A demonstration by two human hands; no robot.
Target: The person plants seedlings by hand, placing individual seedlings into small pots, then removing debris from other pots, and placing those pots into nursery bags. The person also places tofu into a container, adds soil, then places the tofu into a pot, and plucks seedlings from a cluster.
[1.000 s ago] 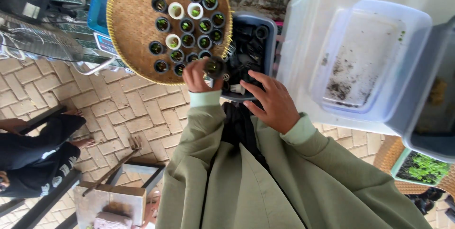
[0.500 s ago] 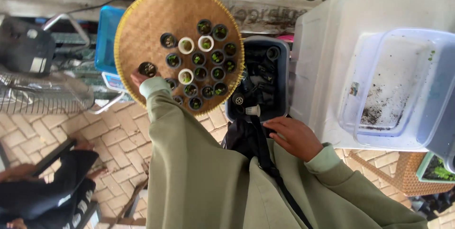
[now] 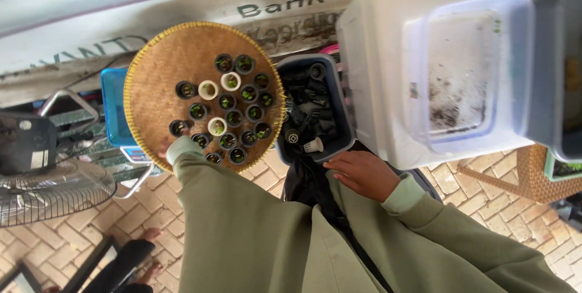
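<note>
Both arms in green sleeves reach far forward. The left hand [image 3: 165, 146] is almost hidden past its cuff, its grip unclear. The right hand [image 3: 362, 173] lies flat, palm down, fingers loosely extended leftward.

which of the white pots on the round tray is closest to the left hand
The white pot in the tray's lower middle, just above the left hand. The other two white pots sit side by side nearer the woven tray's far edge.

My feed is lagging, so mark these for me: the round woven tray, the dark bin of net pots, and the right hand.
Round woven tray [image 3: 159, 74], head view: bare weave, upper left part.
Dark bin of net pots [image 3: 343, 124], head view: right rim.
Right hand [image 3: 364, 175], head view: back of hand.
</note>
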